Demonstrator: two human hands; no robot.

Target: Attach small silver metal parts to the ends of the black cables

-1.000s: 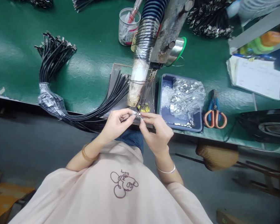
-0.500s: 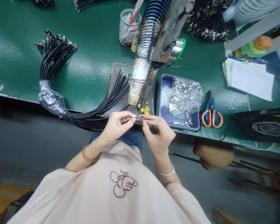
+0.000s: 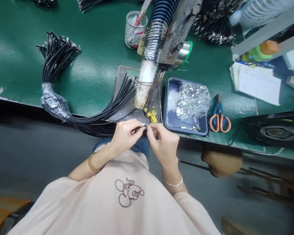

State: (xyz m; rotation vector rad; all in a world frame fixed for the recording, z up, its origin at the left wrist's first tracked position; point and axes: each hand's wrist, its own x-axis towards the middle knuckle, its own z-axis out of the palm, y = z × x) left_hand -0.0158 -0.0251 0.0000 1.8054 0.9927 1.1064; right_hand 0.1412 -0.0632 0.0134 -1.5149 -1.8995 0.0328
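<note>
At the table's front edge my left hand [image 3: 127,136] is closed in a pinch on a black cable [image 3: 136,128], one of a bundle of black cables [image 3: 98,121] coming in from the left. My right hand [image 3: 163,141] meets it fingertip to fingertip, pinching a small metal connector [image 3: 148,124] at the cable's end; the fingers partly hide it. Just beyond the fingertips a yellow piece [image 3: 151,114] sits under a soldering tip on a grey plate [image 3: 143,116]. A hose nozzle [image 3: 145,85] hangs over this plate.
Right of the plate stands a blue tray [image 3: 186,130] with bagged metal connectors. Orange-handled pliers [image 3: 220,117], papers [image 3: 258,83] and a black fan-like device [image 3: 274,132] lie further right. A clear cup [image 3: 134,31] and a solder reel [image 3: 183,55] are behind.
Both hands have come slightly nearer to my body, and the right has shifted left so the fingertips now touch. A single cable end now shows on the plate behind the left hand.
</note>
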